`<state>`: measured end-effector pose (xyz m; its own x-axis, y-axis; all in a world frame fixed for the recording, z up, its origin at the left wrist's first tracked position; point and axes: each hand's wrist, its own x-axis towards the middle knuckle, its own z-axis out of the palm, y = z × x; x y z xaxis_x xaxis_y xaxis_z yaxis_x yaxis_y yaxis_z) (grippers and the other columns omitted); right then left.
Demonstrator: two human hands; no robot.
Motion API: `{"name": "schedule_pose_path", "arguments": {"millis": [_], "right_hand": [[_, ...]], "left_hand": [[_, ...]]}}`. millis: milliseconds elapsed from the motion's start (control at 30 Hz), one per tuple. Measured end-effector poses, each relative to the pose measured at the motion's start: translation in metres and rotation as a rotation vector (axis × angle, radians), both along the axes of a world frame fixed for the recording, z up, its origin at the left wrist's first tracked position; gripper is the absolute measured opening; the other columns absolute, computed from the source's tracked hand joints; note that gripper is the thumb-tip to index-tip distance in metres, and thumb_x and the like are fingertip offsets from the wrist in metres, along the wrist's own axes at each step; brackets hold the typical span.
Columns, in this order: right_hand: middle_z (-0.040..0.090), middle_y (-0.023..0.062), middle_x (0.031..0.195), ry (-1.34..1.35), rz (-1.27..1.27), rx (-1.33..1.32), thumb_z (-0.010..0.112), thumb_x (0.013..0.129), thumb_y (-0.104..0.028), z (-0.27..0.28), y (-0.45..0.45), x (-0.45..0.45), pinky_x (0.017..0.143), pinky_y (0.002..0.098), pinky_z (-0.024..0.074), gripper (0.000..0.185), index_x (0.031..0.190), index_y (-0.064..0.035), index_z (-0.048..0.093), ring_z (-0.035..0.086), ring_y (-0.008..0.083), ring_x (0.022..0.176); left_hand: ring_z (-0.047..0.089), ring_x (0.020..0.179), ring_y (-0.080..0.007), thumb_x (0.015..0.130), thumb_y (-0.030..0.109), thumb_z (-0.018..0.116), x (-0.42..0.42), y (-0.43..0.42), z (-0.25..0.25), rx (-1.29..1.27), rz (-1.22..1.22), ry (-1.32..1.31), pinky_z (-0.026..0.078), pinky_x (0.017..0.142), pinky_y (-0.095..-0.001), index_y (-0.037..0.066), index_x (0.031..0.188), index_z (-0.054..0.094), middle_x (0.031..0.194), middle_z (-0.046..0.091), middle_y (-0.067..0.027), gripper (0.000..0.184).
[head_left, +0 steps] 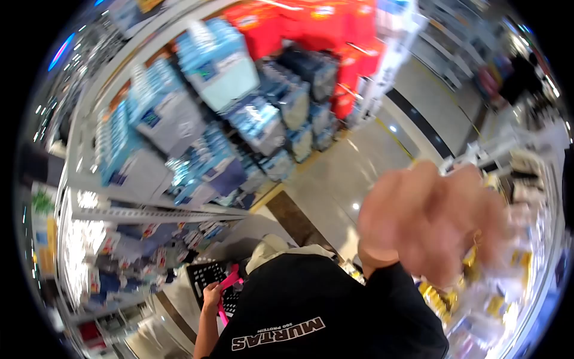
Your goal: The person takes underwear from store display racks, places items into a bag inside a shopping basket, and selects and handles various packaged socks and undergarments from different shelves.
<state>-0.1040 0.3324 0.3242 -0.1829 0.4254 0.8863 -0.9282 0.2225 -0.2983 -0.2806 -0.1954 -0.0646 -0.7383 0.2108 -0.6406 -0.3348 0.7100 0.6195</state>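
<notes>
My left hand (212, 295) is closed around the pink handle (231, 279) of a black shopping basket (206, 276) with rows of holes, low at my left side. My right hand (433, 218) is raised close to the camera, in front of the aisle floor and the right-hand shelves. It is smeared by motion; its fingers look bent, and I cannot see whether anything is in them.
Packs in light blue wrapping (218, 66) hang in rows on a rack ahead, beside red packs (317, 27). White shelving (155, 215) with small goods stands at left. Yellow-wrapped goods (439, 302) fill shelves at right. A shiny tiled floor (335, 179) runs between.
</notes>
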Motion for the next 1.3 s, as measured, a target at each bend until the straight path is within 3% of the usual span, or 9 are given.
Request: {"name": "schedule_pose_path", "arguments": {"millis": [33, 200, 400, 433, 633, 833, 900, 1100, 1300], "right_hand": [[0.064, 0.0163, 0.089, -0.069, -0.017, -0.078, 0.064, 0.088, 0.001, -0.013, 0.006, -0.008, 0.067, 0.0333, 0.0547, 0.012, 0.097, -0.0035, 0.058, 0.065, 0.0255, 0.073], [0.064, 0.0064, 0.075, -0.573, 0.077, -0.470, 0.072, 0.089, -0.007, -0.104, 0.037, -0.066, 0.066, 0.0257, 0.0477, 0.015, 0.080, -0.0031, 0.060, 0.060, 0.0115, 0.069], [0.065, 0.0028, 0.076, -0.967, 0.137, -0.545, 0.072, 0.092, -0.016, -0.160, 0.056, -0.116, 0.065, 0.0240, 0.0480, 0.015, 0.086, -0.0038, 0.064, 0.059, 0.0087, 0.065], [0.065, 0.0026, 0.077, -0.988, 0.103, -0.532, 0.072, 0.092, -0.016, -0.163, 0.057, -0.123, 0.065, 0.0236, 0.0483, 0.015, 0.086, -0.0037, 0.064, 0.059, 0.0085, 0.065], [0.067, 0.0028, 0.085, -0.984, -0.065, -0.443, 0.073, 0.090, -0.013, -0.159, 0.064, -0.172, 0.067, 0.0233, 0.0514, 0.019, 0.101, 0.0005, 0.067, 0.062, 0.0084, 0.073], [0.051, 0.0169, 0.136, -0.824, -0.217, -0.260, 0.073, 0.088, -0.012, -0.110, 0.088, -0.238, 0.101, 0.0327, 0.0456, 0.067, 0.143, 0.0078, 0.039, 0.051, 0.0220, 0.124], [0.050, 0.0179, 0.136, -0.807, -0.241, -0.224, 0.074, 0.087, -0.011, -0.095, 0.087, -0.254, 0.101, 0.0341, 0.0455, 0.071, 0.144, 0.0072, 0.036, 0.053, 0.0219, 0.122], [0.061, 0.0146, 0.121, -0.816, -0.225, -0.384, 0.077, 0.085, -0.012, -0.108, 0.069, -0.273, 0.093, 0.0305, 0.0468, 0.067, 0.138, 0.0036, 0.039, 0.059, 0.0181, 0.108], [0.067, 0.0046, 0.113, -0.785, -0.034, -0.445, 0.072, 0.091, -0.014, -0.106, 0.064, -0.263, 0.091, 0.0292, 0.0456, 0.037, 0.123, -0.0004, 0.059, 0.062, 0.0134, 0.100]], "left_hand": [[0.051, 0.044, -0.0118, 0.085, 0.015, 0.066, 0.012, 0.024, 0.026, -0.044, 0.196, -0.093, 0.039, 0.038, -0.0266, 0.002, 0.101, 0.070, 0.065, 0.059, -0.0042, 0.021], [0.053, 0.049, -0.0113, 0.081, 0.012, 0.071, 0.023, 0.036, 0.018, 0.004, 0.189, 0.061, 0.041, 0.043, -0.0274, -0.002, 0.100, 0.070, 0.066, 0.060, -0.0038, 0.024], [0.062, 0.066, -0.0146, 0.081, 0.011, 0.068, 0.005, 0.056, -0.013, 0.082, 0.192, 0.174, 0.048, 0.052, -0.0289, -0.008, 0.110, 0.067, 0.081, 0.067, -0.0101, 0.035], [0.063, 0.066, -0.0163, 0.081, 0.010, 0.066, 0.005, 0.084, 0.029, 0.086, 0.260, 0.051, 0.049, 0.053, -0.0293, -0.007, 0.117, 0.063, 0.082, 0.068, -0.0110, 0.040], [0.062, 0.059, -0.0181, 0.080, 0.013, 0.064, -0.010, 0.115, 0.045, 0.122, 0.168, 0.062, 0.051, 0.055, -0.0312, -0.004, 0.117, 0.064, 0.078, 0.068, -0.0114, 0.041], [0.072, 0.083, -0.0317, 0.081, 0.033, 0.065, -0.032, 0.104, 0.028, 0.044, -0.296, 0.147, 0.054, 0.079, -0.0398, -0.001, 0.110, 0.067, 0.089, 0.072, -0.0226, 0.045], [0.065, 0.106, -0.0409, 0.083, 0.042, 0.066, -0.034, 0.107, 0.032, 0.036, -0.343, 0.149, 0.051, 0.091, -0.0461, 0.000, 0.114, 0.066, 0.105, 0.069, -0.0274, 0.052], [0.069, 0.093, -0.0400, 0.085, 0.049, 0.066, -0.048, 0.110, 0.040, -0.013, -0.342, 0.170, 0.053, 0.083, -0.0440, -0.003, 0.112, 0.066, 0.095, 0.071, -0.0253, 0.059], [0.070, 0.080, -0.0327, 0.088, 0.026, 0.066, -0.087, 0.134, 0.043, 0.187, 0.010, 0.422, 0.053, 0.075, -0.0397, -0.003, 0.113, 0.066, 0.085, 0.071, -0.0200, 0.038]]}}
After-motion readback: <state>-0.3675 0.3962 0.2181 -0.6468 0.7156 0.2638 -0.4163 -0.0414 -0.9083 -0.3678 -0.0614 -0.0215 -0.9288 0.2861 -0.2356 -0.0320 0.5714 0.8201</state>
